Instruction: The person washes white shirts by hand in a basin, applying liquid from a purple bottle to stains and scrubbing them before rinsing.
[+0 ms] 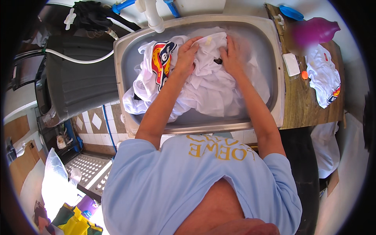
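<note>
A metal sink (279, 88) holds cloudy water and a heap of wet white shirts (207, 96), partly under the surface. My left hand (187, 58) grips a bunched fold of white cloth near the middle of the heap. Opposite it, my right hand (233, 58) has its fingers curled on the other edge of the same raised fold. A faint yellowish patch (208, 40) shows on the cloth between my hands. Left of my left hand, a red, yellow and black print (162, 60) lies face up on the heap. Some fingertips are hidden in the cloth.
A white tap (153, 15) hangs over the sink's back edge. On the wooden counter (293, 113) at right lie a white block (290, 64), an orange cap (304, 75), a white printed shirt (324, 72), and a purple object (317, 33). A dark grey appliance (80, 80) stands at left.
</note>
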Demonstrator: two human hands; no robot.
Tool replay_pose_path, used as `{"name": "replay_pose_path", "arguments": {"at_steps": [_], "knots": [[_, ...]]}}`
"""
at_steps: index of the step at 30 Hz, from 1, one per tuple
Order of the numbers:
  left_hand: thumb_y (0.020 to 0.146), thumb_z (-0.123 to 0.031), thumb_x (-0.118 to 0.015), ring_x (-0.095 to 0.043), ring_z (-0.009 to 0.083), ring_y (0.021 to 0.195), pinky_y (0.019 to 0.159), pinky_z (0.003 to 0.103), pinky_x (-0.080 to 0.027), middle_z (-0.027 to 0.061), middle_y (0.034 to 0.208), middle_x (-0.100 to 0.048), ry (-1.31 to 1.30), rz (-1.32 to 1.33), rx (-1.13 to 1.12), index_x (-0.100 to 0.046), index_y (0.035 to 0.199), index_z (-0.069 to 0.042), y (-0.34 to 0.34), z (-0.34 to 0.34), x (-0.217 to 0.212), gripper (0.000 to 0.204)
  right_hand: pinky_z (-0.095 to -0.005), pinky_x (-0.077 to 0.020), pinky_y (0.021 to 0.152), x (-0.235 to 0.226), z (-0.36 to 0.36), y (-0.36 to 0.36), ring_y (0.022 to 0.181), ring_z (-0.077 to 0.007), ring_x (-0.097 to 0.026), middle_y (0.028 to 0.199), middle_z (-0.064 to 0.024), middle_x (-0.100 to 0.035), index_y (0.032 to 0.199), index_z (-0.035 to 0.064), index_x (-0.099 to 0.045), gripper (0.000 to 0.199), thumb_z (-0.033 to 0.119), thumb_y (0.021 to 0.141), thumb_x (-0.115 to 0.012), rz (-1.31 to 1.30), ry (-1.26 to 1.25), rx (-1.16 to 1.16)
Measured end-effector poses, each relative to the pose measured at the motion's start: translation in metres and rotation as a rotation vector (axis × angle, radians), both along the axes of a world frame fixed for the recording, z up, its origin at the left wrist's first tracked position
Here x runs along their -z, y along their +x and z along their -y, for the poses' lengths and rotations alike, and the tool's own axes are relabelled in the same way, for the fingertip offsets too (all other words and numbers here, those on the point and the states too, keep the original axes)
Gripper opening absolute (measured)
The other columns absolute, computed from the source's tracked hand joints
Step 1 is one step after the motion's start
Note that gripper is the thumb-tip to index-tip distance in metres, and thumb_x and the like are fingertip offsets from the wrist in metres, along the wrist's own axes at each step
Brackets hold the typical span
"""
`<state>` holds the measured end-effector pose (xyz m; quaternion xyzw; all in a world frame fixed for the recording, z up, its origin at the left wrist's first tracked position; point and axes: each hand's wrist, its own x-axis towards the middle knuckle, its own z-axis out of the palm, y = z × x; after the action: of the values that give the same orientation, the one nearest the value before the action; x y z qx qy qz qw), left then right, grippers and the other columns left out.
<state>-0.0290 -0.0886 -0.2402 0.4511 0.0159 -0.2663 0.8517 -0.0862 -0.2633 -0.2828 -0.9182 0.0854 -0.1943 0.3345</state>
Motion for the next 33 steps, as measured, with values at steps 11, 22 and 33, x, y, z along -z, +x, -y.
{"name": "replay_pose_path", "arguments": {"at_steps": [11, 22, 33], "knots": [[0.076, -0.008, -0.065, -0.054, 0.0259, 0.109, 0.095, 0.036, -0.041, 0.0139, 0.120, -0.054, 0.935, 1.292, -0.258, -0.050, 0.124, -0.004, -0.032, 0.004, -0.044, 0.050, -0.0351, -0.0458, 0.088, 0.016, 0.094, 0.005, 0.094, -0.0244, -0.059, 0.097, -0.0120, -0.065, 0.093, 0.0027, -0.063, 0.017, 0.018, 0.090, -0.058, 0.154, 2.070, -0.104], [0.078, 0.001, -0.045, -0.048, 0.0099, 0.054, 0.046, 0.026, -0.037, 0.0015, 0.065, -0.054, 0.264, 0.098, 0.369, -0.060, 0.079, -0.003, -0.052, 0.114, 0.001, 0.016, -0.0293, -0.0352, 0.052, -0.107, 0.050, -0.039, 0.053, -0.0117, -0.043, 0.056, -0.0008, -0.044, 0.062, 0.0067, -0.045, 0.036, 0.021, 0.091, -0.058, 0.057, 0.833, 0.010], [0.072, -0.005, -0.055, -0.056, 0.0417, 0.071, 0.064, 0.047, -0.045, 0.0213, 0.072, -0.059, 0.893, 1.082, 0.679, -0.054, 0.069, -0.003, -0.076, 0.115, -0.008, 0.004, -0.0448, -0.0477, 0.081, -0.098, 0.071, -0.065, 0.092, -0.0345, -0.061, 0.100, -0.0175, -0.063, 0.101, 0.0031, -0.064, 0.024, 0.017, 0.087, -0.051, -0.210, -0.104, -0.029]]}}
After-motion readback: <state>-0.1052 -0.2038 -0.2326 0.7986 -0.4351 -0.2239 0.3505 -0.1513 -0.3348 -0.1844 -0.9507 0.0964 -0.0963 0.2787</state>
